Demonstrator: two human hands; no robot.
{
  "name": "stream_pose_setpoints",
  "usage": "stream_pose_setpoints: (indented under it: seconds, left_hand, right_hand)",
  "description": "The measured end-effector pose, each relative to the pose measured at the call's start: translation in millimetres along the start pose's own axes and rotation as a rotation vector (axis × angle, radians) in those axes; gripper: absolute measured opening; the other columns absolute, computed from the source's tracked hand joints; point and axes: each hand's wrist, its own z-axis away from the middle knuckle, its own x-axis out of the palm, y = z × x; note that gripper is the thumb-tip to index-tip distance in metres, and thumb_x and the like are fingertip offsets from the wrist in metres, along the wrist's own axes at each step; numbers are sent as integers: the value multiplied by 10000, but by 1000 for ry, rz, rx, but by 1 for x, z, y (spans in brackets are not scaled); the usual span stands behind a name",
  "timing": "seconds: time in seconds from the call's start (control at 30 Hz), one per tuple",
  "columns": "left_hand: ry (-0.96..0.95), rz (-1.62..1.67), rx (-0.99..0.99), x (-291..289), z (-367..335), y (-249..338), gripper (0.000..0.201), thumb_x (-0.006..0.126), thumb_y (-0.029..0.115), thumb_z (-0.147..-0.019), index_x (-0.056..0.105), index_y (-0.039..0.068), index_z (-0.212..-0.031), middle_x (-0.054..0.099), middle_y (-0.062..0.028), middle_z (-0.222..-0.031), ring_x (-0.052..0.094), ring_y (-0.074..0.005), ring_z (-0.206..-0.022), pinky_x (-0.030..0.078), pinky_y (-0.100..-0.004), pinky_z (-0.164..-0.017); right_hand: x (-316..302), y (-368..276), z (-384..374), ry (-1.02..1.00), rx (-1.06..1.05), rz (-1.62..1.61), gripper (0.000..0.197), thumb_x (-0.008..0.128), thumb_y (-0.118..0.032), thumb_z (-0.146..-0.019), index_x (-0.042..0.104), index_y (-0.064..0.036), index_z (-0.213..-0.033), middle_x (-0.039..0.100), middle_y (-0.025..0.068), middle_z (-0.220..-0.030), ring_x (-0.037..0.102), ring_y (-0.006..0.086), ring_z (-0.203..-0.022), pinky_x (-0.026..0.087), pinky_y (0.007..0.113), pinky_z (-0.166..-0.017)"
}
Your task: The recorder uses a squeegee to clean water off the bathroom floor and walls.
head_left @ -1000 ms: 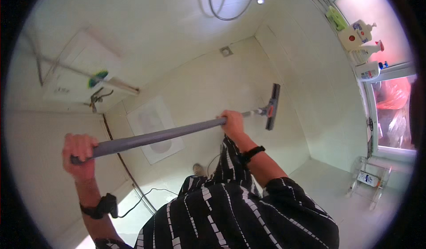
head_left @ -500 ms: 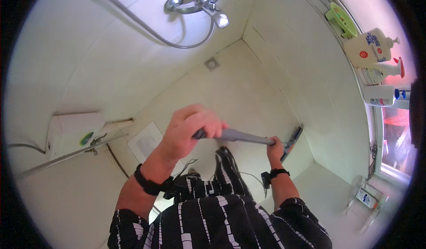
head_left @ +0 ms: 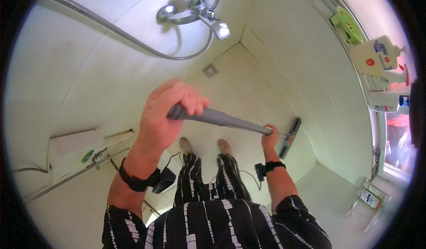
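Both my hands grip the grey pole (head_left: 230, 121) of a long-handled floor brush or squeegee; I cannot tell which. My left hand (head_left: 166, 109), slightly blurred, is wrapped round the thick upper end. Lower down the pole, my right hand (head_left: 270, 137) is closed round it. Beyond that hand, the wide dark bar head (head_left: 290, 138) with an orange part rests near the base of the right wall. Its underside is hidden.
My feet (head_left: 224, 146) stand on pale floor (head_left: 239, 85) with a square drain (head_left: 210, 70). A metal tap (head_left: 206, 11) with a hose is on the far wall. Several bottles (head_left: 375, 56) and a green dish (head_left: 347, 25) line the right windowsill. A rack (head_left: 368, 200) hangs lower right.
My left hand has moved left and up with the pole's end. My right hand and the bar head have shifted slightly. The view has also moved, and both feet now show.
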Motion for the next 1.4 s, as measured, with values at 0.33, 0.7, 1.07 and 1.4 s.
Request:
stream_pose_setpoints:
  seconds: [0.33, 0.7, 1.07, 1.4]
  left_hand:
    - [197, 32, 182, -101, 48, 96, 240, 371, 200, -891, 363, 102, -673, 365, -14, -581, 378, -154, -598, 355, -344, -717]
    - [476, 57, 346, -181, 130, 90, 242, 404, 165, -891, 327, 121, -666, 316, 11, -575, 327, -135, -593, 314, -318, -716]
    - [794, 204, 359, -237, 255, 87, 280, 399, 145, -886, 286, 130, -630, 284, 12, -558, 276, -129, -564, 315, -300, -693]
    - [1063, 17, 454, -225, 437, 180, 276, 417, 84, -887, 301, 120, -639, 270, 2, -566, 268, -118, -538, 321, -285, -654]
  right_hand:
    - [86, -150, -20, -162, -206, -98, 256, 648, -23, -640, 595, -102, -878, 575, 111, -869, 522, 305, -874, 417, 376, -752]
    - [178, -249, -39, -331, -436, -91, 211, 625, -14, -633, 592, -135, -802, 585, 80, -852, 529, 294, -878, 421, 386, -742]
    - [222, -305, 29, -839, -817, 277, 214, 625, -13, -625, 654, -135, -798, 621, 98, -808, 562, 292, -830, 438, 388, -752]
    - [207, -379, 230, -1272, -911, 132, 290, 581, -22, -638, 653, -176, -873, 625, 53, -887, 544, 276, -870, 421, 362, -789]
